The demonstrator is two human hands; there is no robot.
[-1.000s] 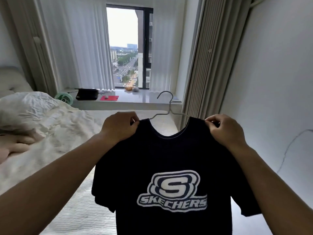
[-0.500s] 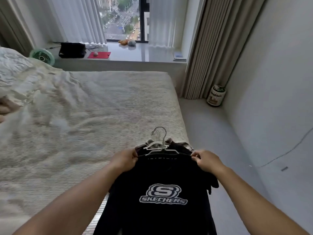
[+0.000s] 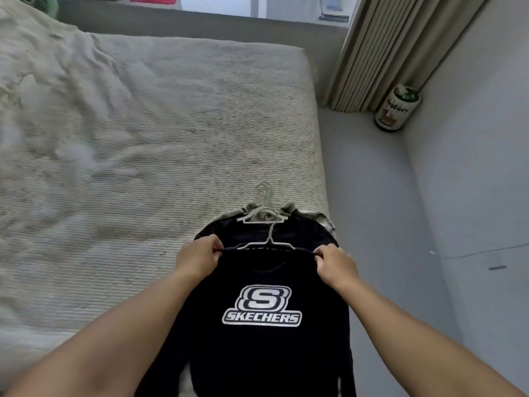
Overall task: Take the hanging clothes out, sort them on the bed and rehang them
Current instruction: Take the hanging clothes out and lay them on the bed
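Observation:
A black T-shirt with a white Skechers logo hangs on a thin white wire hanger over the bed's near right corner. My left hand pinches its left shoulder and my right hand pinches its right shoulder. Under it lies a pile of other clothes on white hangers, dark ones on top and a pale one behind. Their hooks point toward the far end of the bed.
The bed has a cream ribbed cover, with a rumpled duvet at the left. A narrow grey floor strip runs between bed and right wall. A round tin stands by the beige curtain. A window sill lies beyond.
I have lowered the black T-shirt from chest height down onto the pile at the bed's corner. The view has tilted down from the window to the bed.

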